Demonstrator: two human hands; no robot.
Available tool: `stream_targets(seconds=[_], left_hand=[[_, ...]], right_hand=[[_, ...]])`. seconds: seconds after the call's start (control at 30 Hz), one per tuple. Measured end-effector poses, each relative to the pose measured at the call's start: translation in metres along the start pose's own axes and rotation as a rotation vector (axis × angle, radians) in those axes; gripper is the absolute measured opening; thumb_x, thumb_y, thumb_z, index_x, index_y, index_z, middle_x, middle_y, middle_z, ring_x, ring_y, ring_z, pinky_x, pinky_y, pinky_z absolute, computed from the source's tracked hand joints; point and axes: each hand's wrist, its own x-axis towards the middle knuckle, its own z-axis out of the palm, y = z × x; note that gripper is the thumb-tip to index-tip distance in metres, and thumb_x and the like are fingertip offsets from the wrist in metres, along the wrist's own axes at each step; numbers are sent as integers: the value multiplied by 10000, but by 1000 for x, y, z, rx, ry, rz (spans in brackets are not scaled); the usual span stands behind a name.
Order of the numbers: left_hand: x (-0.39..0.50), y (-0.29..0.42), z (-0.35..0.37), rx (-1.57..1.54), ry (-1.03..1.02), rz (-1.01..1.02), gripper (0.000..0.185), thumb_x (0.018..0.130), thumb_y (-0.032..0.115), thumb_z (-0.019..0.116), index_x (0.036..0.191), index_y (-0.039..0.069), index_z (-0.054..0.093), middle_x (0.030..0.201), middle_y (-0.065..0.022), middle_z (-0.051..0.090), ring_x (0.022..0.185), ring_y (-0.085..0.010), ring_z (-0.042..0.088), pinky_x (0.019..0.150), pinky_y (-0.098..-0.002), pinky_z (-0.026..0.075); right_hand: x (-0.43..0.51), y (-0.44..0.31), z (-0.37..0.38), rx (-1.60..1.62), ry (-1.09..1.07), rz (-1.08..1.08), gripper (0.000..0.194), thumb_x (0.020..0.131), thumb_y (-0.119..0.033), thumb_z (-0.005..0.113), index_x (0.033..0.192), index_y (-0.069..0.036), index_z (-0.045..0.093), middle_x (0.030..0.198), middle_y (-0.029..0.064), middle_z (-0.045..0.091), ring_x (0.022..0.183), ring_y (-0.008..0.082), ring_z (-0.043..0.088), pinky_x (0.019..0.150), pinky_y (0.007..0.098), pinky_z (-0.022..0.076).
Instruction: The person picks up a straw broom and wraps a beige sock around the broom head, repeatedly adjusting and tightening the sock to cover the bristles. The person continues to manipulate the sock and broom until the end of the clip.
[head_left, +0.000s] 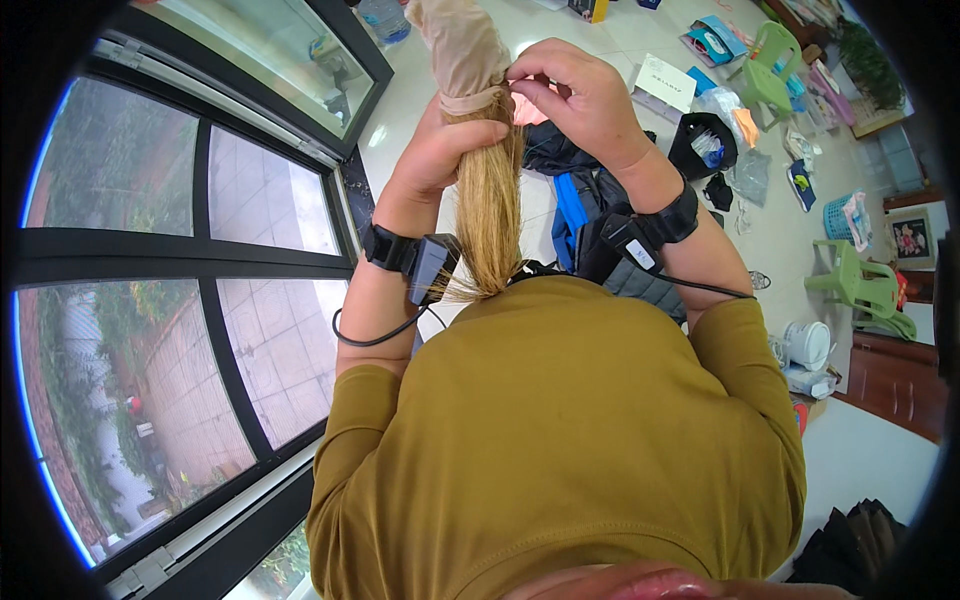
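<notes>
A long bundle of straw-coloured fibres (491, 202) hangs in front of my chest, its loose ends fanning out near the collar of my shirt. Its upper end is inside a beige stretchy fabric sleeve (465, 49), gathered into a rolled band around the fibres. My left hand (442, 146) wraps the bundle just below that band, thumb across the front. On the other side, my right hand (574, 97) has its thumb and forefinger close together at the sleeve's edge, seemingly pinching it. Whatever is inside the sleeve is hidden.
At left stands a dark-framed glass window (202, 255) with an opened pane (300, 52). Beyond my hands, dark and blue clothing (574, 210), a white box (664, 86), a black bag (703, 142) and green plastic chairs (855, 277) are on the tiled floor. Cabled devices (435, 266) are strapped to both forearms.
</notes>
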Motion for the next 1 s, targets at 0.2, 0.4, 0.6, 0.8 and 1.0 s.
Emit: stream_targets(seconds=[0.2,0.4,0.6,0.8,1.0], left_hand=[[-3,4,10,34,24,26,498,691,38,659,1175,11,546,985,-63,603,885,-172,597,778,-306,489],[-4,5,15,4,34,43,509,683,40,650,1180,7,545,997,-77,616,901,-184,612,799,-316,500],[-3,0,13,38,58,58,494,677,46,642,1158,1,544,994,-85,621,903,-186,616,795,-319,504],[-7,2,13,68,81,39,489,675,52,638,1150,2,538,978,-87,620,855,-180,622,764,-312,510],[-7,5,19,78,132,62,541,673,19,648,1193,-10,501,1010,-105,633,881,-193,642,782,-316,522]], right_hand=[[5,-2,-8,9,-114,17,103,774,-65,694,869,-84,658,852,41,641,719,230,627,638,293,496],[7,-8,-6,-100,-149,-2,114,762,-102,706,855,-85,644,830,38,625,721,222,620,623,301,490],[9,-9,-17,3,-352,87,120,773,-48,699,828,-43,593,804,20,562,695,121,550,603,228,423],[6,-9,-36,401,-472,309,94,819,-46,672,826,-37,578,813,-32,548,715,31,496,607,194,391],[4,-13,-41,477,-522,463,72,858,-48,628,893,-35,566,773,-36,538,678,25,474,589,191,387]])
